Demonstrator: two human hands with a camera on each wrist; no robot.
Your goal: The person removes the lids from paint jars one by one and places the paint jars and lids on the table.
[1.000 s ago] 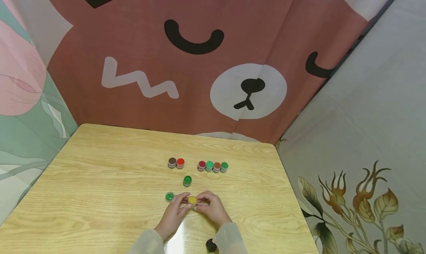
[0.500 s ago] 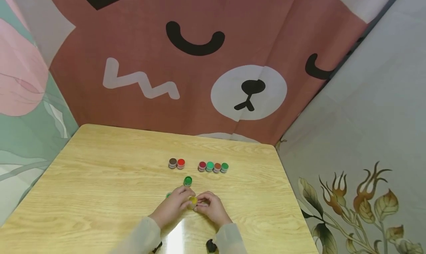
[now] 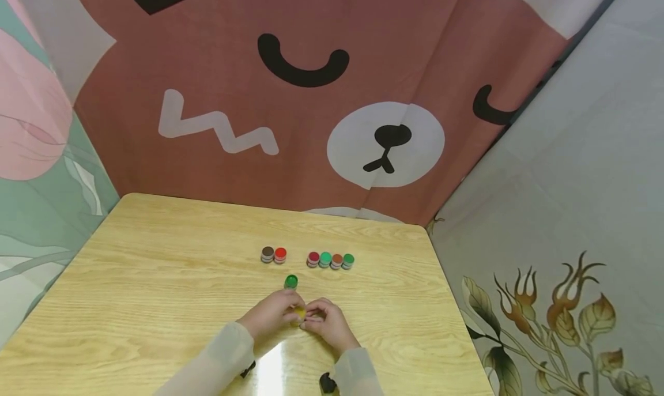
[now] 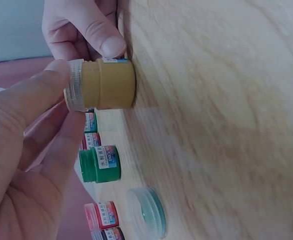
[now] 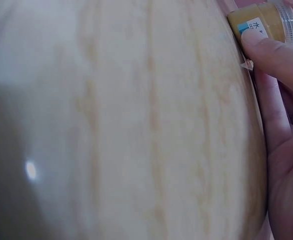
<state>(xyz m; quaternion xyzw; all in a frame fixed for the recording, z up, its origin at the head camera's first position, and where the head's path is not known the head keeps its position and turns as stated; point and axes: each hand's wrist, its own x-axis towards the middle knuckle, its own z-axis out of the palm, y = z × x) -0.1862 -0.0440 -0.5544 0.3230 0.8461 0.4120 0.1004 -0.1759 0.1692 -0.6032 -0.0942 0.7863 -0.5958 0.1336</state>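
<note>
A small jar of ochre-yellow paint [image 4: 117,85] with a clear ridged lid [image 4: 75,85] stands at the table's near middle. My left hand [image 3: 274,313] comes over it from the left, thumb and fingers pinching the lid. On the other side my right hand [image 3: 332,327] holds the jar's body, its thumb against the label in the right wrist view. Just beyond my left hand is a lidless green paint jar [image 3: 291,281]. Its likely lid, a clear cap with green inside [image 4: 147,212], lies on the wood in the left wrist view; my left hand hides it in the head view.
Farther back stand a brown-topped jar [image 3: 267,254] and a red-topped jar [image 3: 280,255], side by side. To their right is a row of several capped jars [image 3: 325,260]. A wood-grain table [image 3: 181,281] carries everything, with printed cloth [image 3: 301,171] hanging behind it.
My left hand has turned and moved over the yellow jar's top, now covering most of it and the loose green lid in the head view. My right hand stays about where it was.
</note>
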